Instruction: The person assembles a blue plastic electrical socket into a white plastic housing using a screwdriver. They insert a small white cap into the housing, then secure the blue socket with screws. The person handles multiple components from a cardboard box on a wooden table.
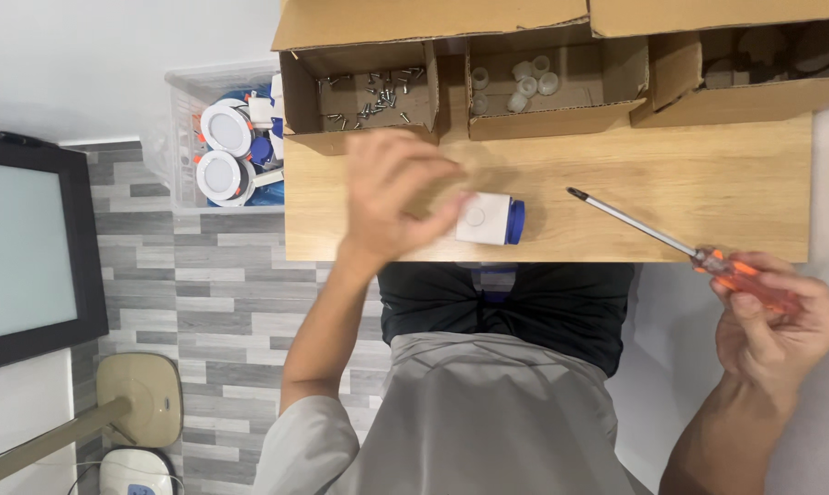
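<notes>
White square part [484,218] at left hand's [392,197] fingertips, hands well apart, right hand [774,321] gripping orange-handled screwdriver [671,242]

Three open brown cardboard boxes are sitting along the far edge of the wooden table: the left cardboard box [359,64] is holding loose screws, the middle cardboard box [561,115] is holding small white caps, and the right cardboard box [754,96] is holding dark parts too dim to tell. A clear plastic bin [183,137] is standing beside the table. A black-framed screen [29,247] is showing pale grey-green at the left.
</notes>
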